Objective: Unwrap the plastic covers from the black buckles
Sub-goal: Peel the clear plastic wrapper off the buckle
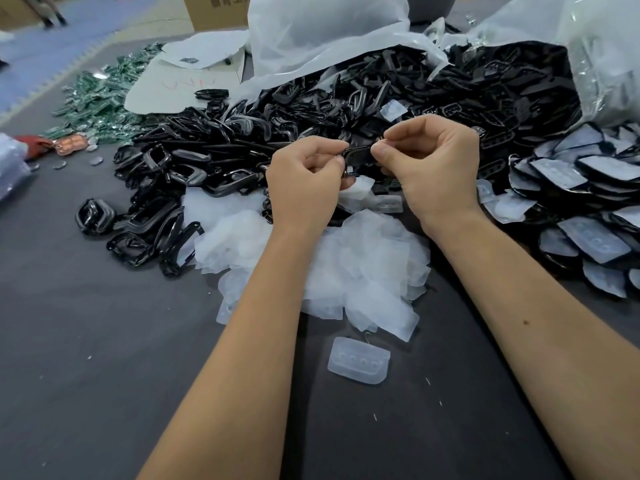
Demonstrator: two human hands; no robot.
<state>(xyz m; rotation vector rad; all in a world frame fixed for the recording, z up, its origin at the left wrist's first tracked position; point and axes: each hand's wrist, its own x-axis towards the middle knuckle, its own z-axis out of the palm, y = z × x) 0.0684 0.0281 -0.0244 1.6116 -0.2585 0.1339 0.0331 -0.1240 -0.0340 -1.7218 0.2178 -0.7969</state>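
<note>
Both the left hand (306,171) and right hand (429,164) pinch one black buckle (358,154) above the heap of plastic covers (346,265).

- A workshop or small factory packing floor, probably.
- Bulk heap of black buckles (311,109) spilling from a big plastic sack (329,32) across a dark work table (86,341).
- Cardboard carton (214,8) behind; pile of peeled plastic covers (346,271).

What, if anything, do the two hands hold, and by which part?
One black buckle, held between them: the left hand pinches its left end, the right hand its right end.
</note>
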